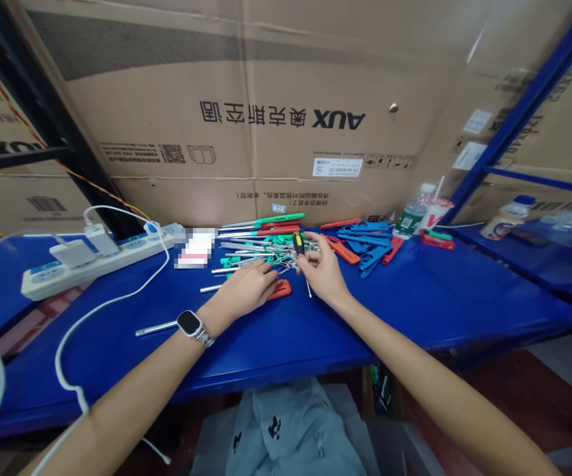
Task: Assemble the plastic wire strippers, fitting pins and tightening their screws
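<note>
My right hand [323, 268] is closed around a screwdriver [299, 244] with a yellow and black handle; its thin shaft points down toward the table. My left hand [252, 287], with a watch [190, 324] on the wrist, has its fingers curled over an orange plastic handle [282, 289], whose end shows beyond the fingertips. Beyond both hands lies a pile of metal rods with green handles [280, 218] and red ones [286, 230], along with small metal parts. Blue plastic handles [367, 241] are heaped to the right. A single metal rod [157, 328] lies near the left wrist.
At left, a white power strip [102, 258] has chargers and trailing white cables. A green-labelled bottle [409, 215], a cup with a straw [434, 213] and a blue-capped bottle [508, 218] stand at right. Large cardboard [276, 79] backs the blue table [414, 304].
</note>
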A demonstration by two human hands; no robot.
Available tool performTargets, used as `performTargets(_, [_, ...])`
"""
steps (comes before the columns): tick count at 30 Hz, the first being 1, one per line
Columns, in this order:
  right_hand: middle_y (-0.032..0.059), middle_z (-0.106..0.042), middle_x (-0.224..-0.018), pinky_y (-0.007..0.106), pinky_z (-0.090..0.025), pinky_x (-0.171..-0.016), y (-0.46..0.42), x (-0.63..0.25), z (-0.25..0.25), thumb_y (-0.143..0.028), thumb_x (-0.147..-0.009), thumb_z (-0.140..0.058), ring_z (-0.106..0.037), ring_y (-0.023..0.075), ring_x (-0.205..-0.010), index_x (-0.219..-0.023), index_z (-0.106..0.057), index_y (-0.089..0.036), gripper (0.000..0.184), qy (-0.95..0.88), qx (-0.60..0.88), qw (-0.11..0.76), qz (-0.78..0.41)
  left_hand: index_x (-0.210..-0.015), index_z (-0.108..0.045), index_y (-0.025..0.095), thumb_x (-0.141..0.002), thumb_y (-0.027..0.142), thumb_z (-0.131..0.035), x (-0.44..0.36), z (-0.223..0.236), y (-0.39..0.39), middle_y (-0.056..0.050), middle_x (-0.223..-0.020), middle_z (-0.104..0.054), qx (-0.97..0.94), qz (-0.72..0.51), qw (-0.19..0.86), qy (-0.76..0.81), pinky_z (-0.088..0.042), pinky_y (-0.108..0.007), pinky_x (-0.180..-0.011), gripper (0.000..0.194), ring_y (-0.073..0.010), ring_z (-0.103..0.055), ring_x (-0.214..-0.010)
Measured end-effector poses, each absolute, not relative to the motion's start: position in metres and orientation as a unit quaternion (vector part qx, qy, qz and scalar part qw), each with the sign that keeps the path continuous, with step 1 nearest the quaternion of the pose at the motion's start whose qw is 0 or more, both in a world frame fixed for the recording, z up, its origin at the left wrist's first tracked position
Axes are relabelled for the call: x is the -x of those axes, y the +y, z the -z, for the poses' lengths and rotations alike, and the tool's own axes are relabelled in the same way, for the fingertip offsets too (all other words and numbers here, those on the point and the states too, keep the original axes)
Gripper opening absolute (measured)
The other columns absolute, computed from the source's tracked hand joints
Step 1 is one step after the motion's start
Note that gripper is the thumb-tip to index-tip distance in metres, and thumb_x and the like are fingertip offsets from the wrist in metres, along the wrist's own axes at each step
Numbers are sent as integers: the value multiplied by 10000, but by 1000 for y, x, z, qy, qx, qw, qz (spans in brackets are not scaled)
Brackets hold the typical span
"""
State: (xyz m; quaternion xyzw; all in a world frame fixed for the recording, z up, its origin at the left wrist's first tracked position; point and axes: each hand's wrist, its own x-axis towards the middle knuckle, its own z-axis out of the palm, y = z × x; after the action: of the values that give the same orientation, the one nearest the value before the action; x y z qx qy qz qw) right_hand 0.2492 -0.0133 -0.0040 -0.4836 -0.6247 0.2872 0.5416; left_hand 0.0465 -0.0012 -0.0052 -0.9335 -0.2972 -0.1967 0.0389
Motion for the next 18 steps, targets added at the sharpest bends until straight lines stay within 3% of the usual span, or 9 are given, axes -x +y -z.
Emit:
performTargets(2, [-58, -624, -663, 305, -512, -640, 2, -232, 1, -302, -862, -558, -622, 163, -601, -1383, -435, -215, 542, -603, 442, 569, -343, -807, -654, 173, -1034, 271, -423, -43, 3, 0, -90, -812, -614, 926, 214, 26, -310, -470, -373, -747, 339, -240, -579, -811])
performTargets(5, [-25, -690, -743, 279, -456, -516, 25, -216, -5, -336, -854, -609, -534, 128, -493, -1340, -454, -221, 523, -582, 409, 579, -399, -805, -632, 177, -1017, 264, -438, -33, -4, 4, -71, -795, -625, 897, 256, -20, -360, -446, -349, -714, 300, -221, -575, -781])
performTargets(10, [-7, -700, -790, 244, -381, -393, 42, -213, -6, -363, -816, -656, -492, 97, -431, -1059, -498, -230, 319, -587, 373, 589, -412, -776, -622, 175, -1006, 320, -453, -15, -10, 14, -1, -644, -566, 826, 338, -134, -431, -358, -295, -597, 320, -156, -496, -603])
performTargets(18, [-6, -656, -825, 359, -585, -626, 29, -222, 11, -305, -907, -574, -670, 176, -624, -1095, -401, -272, 257, -640, 412, 566, -318, -769, -632, 174, -992, 321, -464, -16, -5, 15, -18, -671, -609, 823, 322, -149, -444, -322, -300, -589, 315, -160, -511, -617])
